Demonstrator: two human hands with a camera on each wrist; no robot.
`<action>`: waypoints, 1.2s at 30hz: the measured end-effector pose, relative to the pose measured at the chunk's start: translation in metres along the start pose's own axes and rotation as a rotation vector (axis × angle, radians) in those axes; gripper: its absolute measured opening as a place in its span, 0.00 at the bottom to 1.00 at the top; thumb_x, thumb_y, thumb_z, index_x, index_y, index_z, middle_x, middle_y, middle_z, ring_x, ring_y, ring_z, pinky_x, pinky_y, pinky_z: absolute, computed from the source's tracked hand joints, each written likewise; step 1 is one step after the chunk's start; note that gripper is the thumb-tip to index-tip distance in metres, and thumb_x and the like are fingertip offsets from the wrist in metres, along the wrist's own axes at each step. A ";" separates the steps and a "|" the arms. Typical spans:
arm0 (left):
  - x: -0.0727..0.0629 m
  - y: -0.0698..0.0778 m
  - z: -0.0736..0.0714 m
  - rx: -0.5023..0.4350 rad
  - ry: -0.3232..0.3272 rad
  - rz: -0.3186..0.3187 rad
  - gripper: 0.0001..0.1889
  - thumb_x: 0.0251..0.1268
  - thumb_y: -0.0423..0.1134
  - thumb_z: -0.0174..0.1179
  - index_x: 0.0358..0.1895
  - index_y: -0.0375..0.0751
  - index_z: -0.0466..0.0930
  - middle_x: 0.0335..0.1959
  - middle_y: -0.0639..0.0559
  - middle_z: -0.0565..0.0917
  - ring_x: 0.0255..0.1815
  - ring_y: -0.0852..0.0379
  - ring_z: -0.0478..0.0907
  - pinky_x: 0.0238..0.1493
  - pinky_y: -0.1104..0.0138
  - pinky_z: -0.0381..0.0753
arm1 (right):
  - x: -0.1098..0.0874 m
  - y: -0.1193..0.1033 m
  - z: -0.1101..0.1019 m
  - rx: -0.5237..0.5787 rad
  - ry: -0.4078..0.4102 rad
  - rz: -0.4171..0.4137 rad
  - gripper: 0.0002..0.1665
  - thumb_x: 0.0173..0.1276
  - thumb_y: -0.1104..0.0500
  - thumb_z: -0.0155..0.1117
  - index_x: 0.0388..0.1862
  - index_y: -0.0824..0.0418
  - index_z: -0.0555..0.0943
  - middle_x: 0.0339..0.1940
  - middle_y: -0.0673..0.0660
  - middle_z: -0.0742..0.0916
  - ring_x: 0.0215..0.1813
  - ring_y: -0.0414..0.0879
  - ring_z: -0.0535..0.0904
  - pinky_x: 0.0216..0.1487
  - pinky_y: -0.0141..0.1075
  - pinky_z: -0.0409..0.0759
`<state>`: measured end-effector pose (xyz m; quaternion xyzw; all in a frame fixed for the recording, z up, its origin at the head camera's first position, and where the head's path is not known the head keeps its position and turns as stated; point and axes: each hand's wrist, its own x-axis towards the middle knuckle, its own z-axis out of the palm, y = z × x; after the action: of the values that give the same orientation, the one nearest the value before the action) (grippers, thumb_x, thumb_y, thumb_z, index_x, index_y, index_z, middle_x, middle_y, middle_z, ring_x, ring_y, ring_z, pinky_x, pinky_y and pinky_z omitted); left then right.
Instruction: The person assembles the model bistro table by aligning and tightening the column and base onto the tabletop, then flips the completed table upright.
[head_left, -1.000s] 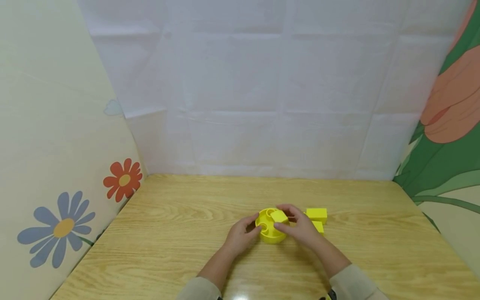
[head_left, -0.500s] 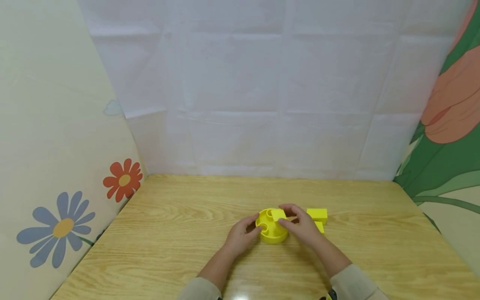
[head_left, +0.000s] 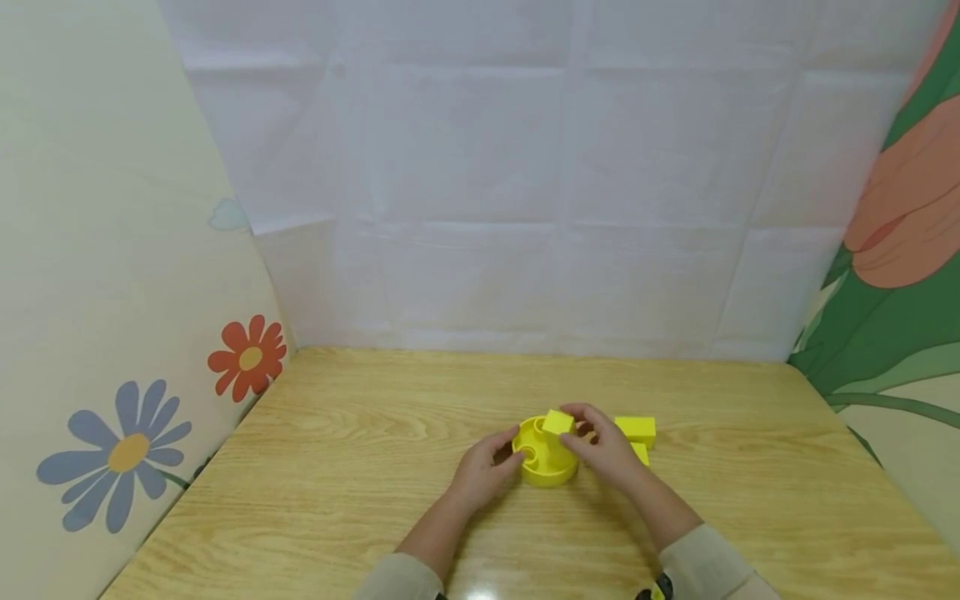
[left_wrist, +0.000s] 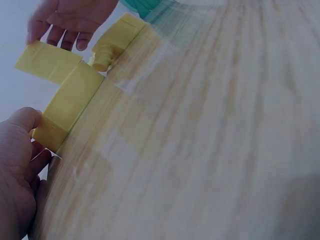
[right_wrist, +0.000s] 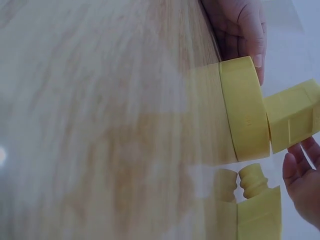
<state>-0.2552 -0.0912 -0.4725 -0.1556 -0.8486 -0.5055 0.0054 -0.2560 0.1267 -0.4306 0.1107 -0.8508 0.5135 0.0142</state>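
A round yellow base (head_left: pixel 550 477) with ring-shaped sockets inside its rim sits on the wooden table. My left hand (head_left: pixel 480 473) grips it at the left side, thumb in front. Over the base's right part, a yellow square-bodied block (head_left: pixel 558 422) stands up with its flat end on top. My right hand (head_left: pixel 611 452) pinches that block between thumb and fingers. In the right wrist view, the block (right_wrist: pixel 295 116) leans against the base (right_wrist: pixel 245 110); its lower end is hidden inside. The left wrist view shows the fingers on the block (left_wrist: pixel 49 61) too.
Two more yellow blocks, a rear one (head_left: pixel 636 428) and a nearer one (head_left: pixel 640 453), lie just right of the right hand. One has a threaded screw end (right_wrist: pixel 253 180). Behind the table (head_left: pixel 375 400) hangs a white sheet (head_left: pixel 480 167); flower-printed walls flank it.
The block in my right hand has turned and come more upright over the base. The right fingers have shifted slightly on it. My left hand and the base stay nearly where they were.
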 end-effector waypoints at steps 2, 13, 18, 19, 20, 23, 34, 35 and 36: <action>0.000 0.000 0.000 0.002 -0.001 0.003 0.26 0.71 0.44 0.57 0.67 0.33 0.70 0.65 0.36 0.76 0.66 0.39 0.72 0.67 0.47 0.71 | 0.000 0.000 -0.001 -0.004 -0.010 0.002 0.26 0.70 0.55 0.63 0.65 0.57 0.74 0.58 0.58 0.79 0.50 0.48 0.73 0.46 0.35 0.74; 0.001 -0.003 0.001 0.006 0.011 0.024 0.26 0.70 0.44 0.59 0.66 0.32 0.72 0.64 0.36 0.77 0.65 0.38 0.73 0.66 0.47 0.72 | 0.001 -0.003 -0.002 -0.038 -0.035 0.035 0.32 0.69 0.50 0.64 0.70 0.55 0.70 0.63 0.58 0.76 0.48 0.47 0.69 0.42 0.34 0.71; 0.000 -0.002 0.001 0.005 0.011 0.021 0.26 0.70 0.44 0.59 0.66 0.32 0.72 0.64 0.36 0.77 0.65 0.39 0.73 0.66 0.47 0.72 | 0.002 -0.001 -0.002 -0.011 -0.009 0.063 0.33 0.67 0.50 0.66 0.69 0.58 0.70 0.62 0.58 0.76 0.49 0.48 0.71 0.43 0.36 0.75; 0.000 -0.002 0.001 0.004 0.010 0.020 0.26 0.70 0.44 0.59 0.66 0.32 0.72 0.64 0.36 0.77 0.65 0.39 0.73 0.66 0.47 0.72 | 0.002 -0.001 -0.001 -0.003 -0.004 0.070 0.34 0.67 0.49 0.66 0.69 0.58 0.70 0.62 0.58 0.77 0.51 0.49 0.73 0.46 0.38 0.77; 0.000 -0.002 0.001 0.003 0.010 0.019 0.26 0.70 0.43 0.59 0.66 0.32 0.72 0.64 0.36 0.77 0.65 0.39 0.73 0.66 0.47 0.72 | 0.002 0.000 -0.001 0.011 0.002 0.077 0.34 0.67 0.49 0.67 0.69 0.57 0.70 0.62 0.58 0.77 0.54 0.50 0.74 0.50 0.41 0.79; 0.000 -0.001 0.001 0.000 0.008 0.015 0.26 0.70 0.43 0.59 0.66 0.32 0.72 0.64 0.36 0.77 0.65 0.39 0.73 0.66 0.47 0.72 | 0.002 0.003 -0.001 0.043 0.012 0.085 0.34 0.68 0.50 0.66 0.69 0.58 0.68 0.63 0.60 0.79 0.61 0.53 0.76 0.63 0.49 0.76; 0.000 -0.002 0.001 0.009 0.005 0.017 0.26 0.71 0.43 0.58 0.66 0.32 0.71 0.64 0.36 0.76 0.66 0.39 0.73 0.66 0.47 0.71 | -0.003 0.008 -0.006 0.075 0.047 0.019 0.28 0.70 0.59 0.63 0.66 0.63 0.69 0.55 0.64 0.84 0.57 0.54 0.80 0.60 0.47 0.78; 0.000 -0.002 0.001 0.009 0.005 0.017 0.26 0.71 0.42 0.58 0.66 0.32 0.71 0.64 0.36 0.76 0.66 0.39 0.72 0.66 0.47 0.71 | -0.004 0.008 -0.006 0.074 0.053 0.023 0.28 0.70 0.59 0.63 0.66 0.63 0.70 0.54 0.63 0.85 0.56 0.54 0.80 0.59 0.45 0.79; 0.000 -0.002 0.001 0.011 0.004 0.017 0.26 0.71 0.42 0.58 0.66 0.32 0.71 0.65 0.36 0.76 0.66 0.39 0.72 0.66 0.47 0.71 | -0.005 0.008 -0.007 0.072 0.056 0.028 0.27 0.70 0.59 0.63 0.66 0.63 0.70 0.53 0.63 0.85 0.54 0.53 0.80 0.57 0.43 0.80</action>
<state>-0.2552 -0.0914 -0.4744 -0.1617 -0.8501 -0.5010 0.0124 -0.2536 0.1371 -0.4348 0.0847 -0.8325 0.5469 0.0269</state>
